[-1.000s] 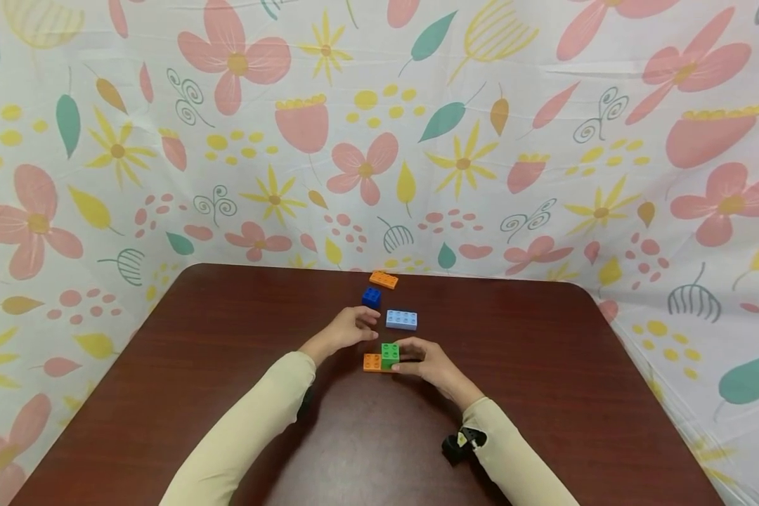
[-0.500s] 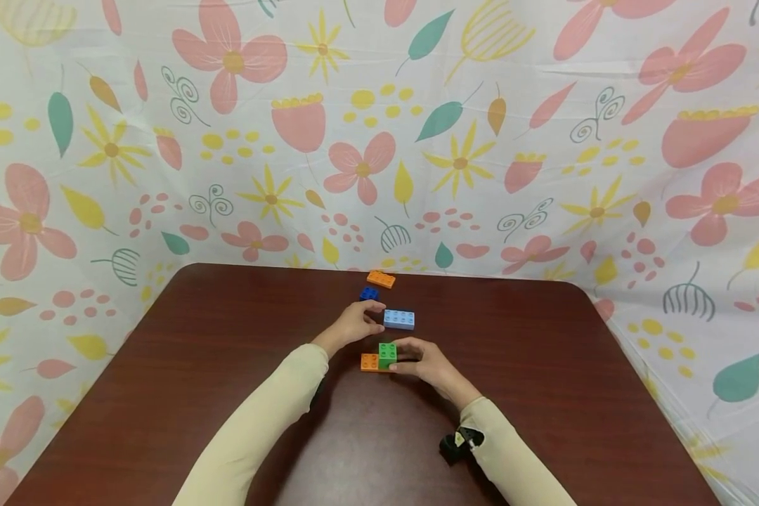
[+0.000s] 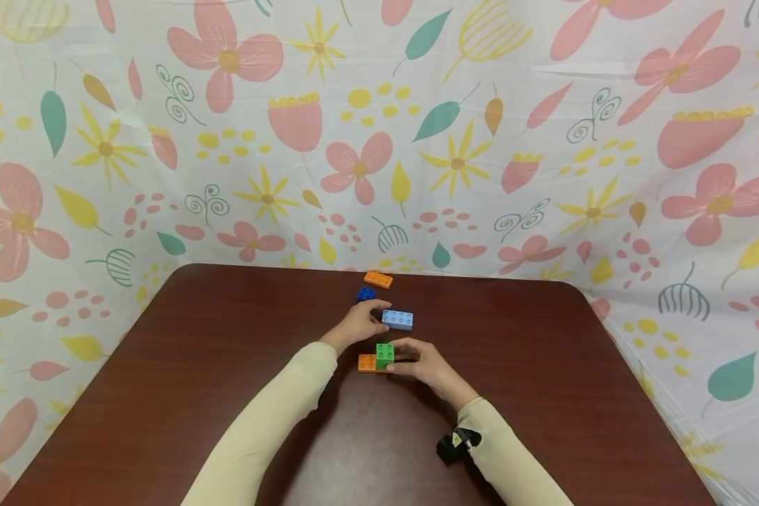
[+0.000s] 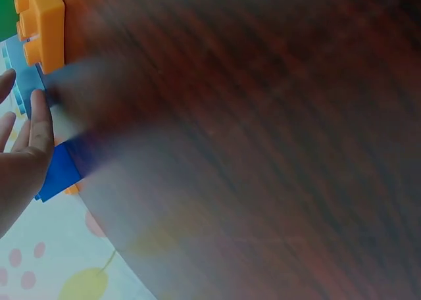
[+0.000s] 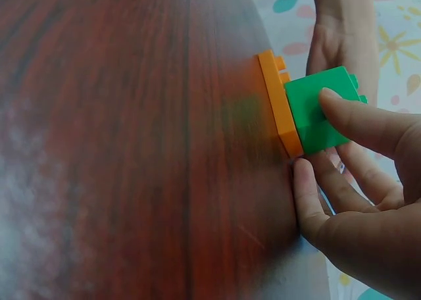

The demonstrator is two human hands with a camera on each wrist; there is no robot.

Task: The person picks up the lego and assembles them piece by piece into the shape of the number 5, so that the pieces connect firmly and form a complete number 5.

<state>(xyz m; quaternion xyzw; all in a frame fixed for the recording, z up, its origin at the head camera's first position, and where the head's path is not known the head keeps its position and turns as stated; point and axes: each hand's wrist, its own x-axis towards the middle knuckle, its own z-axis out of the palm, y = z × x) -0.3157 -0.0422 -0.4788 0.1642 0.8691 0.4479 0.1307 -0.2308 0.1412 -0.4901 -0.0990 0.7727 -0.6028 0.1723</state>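
Observation:
In the head view a green toy building brick [image 3: 385,355] sits on the right end of a flat orange brick [image 3: 367,362]. My right hand [image 3: 426,366] holds the green brick from the right; the right wrist view shows the thumb on the near face of the green brick [image 5: 319,109] and the other fingers at the lower far side, by the orange brick [image 5: 279,102]. My left hand [image 3: 358,323] reaches to the left end of a light blue brick [image 3: 398,320], thumb and fingers spread at its sides. Left-hand fingertips overlap the light blue brick [image 4: 25,76] in the left wrist view.
A dark blue brick [image 3: 365,293] stands just behind my left hand. Farther back, near the table's far edge, lies another orange brick [image 3: 378,279]. The dark red-brown table [image 3: 512,337] ends at a flower-printed cloth [image 3: 481,140].
My left hand has moved right, from beside the dark blue brick to the end of the light blue brick. My right hand stays at the green brick. The head view has shifted slightly.

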